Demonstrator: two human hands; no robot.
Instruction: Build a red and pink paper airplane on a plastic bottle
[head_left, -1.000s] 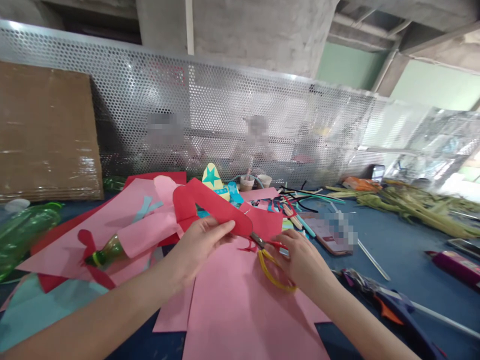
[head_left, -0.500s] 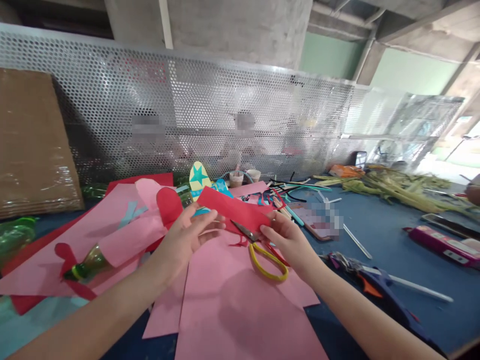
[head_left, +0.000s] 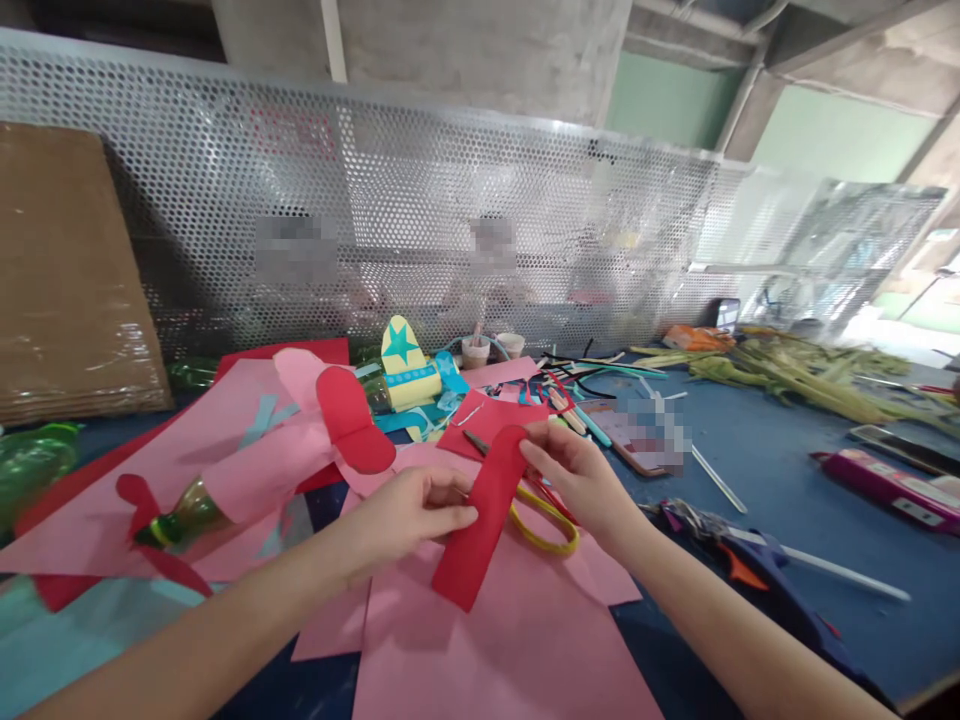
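Beyond the blue counter [head_left: 757, 440], a silvery perforated sheet [head_left: 420, 170] shows me only faint, pixelated shapes [head_left: 491, 245]. My left grip [head_left: 409, 508] pinches the edge of a round-ended red paper strip [head_left: 484, 525], my right grip [head_left: 581, 475] its top. Beside the right grip, partly covered, are yellow-and-red-handled metal scissors [head_left: 551, 546]; whether it holds them too, I can't tell. Well left of both, a translucent green plastic bottle [head_left: 34, 472] is cut off.

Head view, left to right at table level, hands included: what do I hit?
Green bottle → pink-wrapped bottle → left hand → red paper strip → right hand → blue-and-orange tool → purple object.
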